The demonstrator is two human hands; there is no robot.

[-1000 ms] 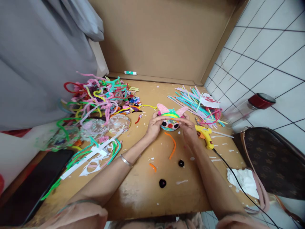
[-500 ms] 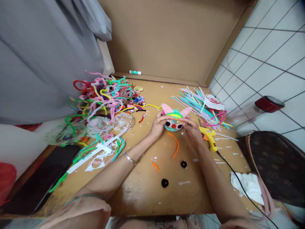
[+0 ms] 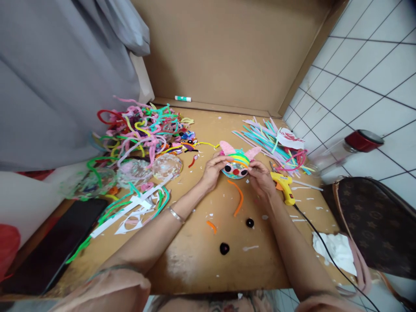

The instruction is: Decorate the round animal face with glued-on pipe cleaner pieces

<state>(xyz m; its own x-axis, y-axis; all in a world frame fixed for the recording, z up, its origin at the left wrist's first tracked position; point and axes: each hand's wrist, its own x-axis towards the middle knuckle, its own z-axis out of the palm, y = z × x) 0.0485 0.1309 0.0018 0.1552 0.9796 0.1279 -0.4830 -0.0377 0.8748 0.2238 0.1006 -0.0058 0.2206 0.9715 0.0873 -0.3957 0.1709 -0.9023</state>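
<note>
Between my two hands is a round craft animal face with pink ears, black-and-pink eyes, a red nose and green, yellow and orange bands over its top. My left hand grips its left edge, thumb and fingers closed on it. On the opposite edge my right hand pinches it near the right eye. Just below lies a curved orange pipe cleaner, with a short orange piece farther down. Two black pompoms rest nearer the front edge.
A tangled heap of pipe cleaners and clear round shells lie left. To the right are straight pipe cleaners, a yellow glue gun with a cord, tissue and a brown bag. A phone lies front left.
My fingers and thumbs have shifted from across the face's orange band out to its sides, so the orange band and eyes show more fully. The face stays in about the same place.
</note>
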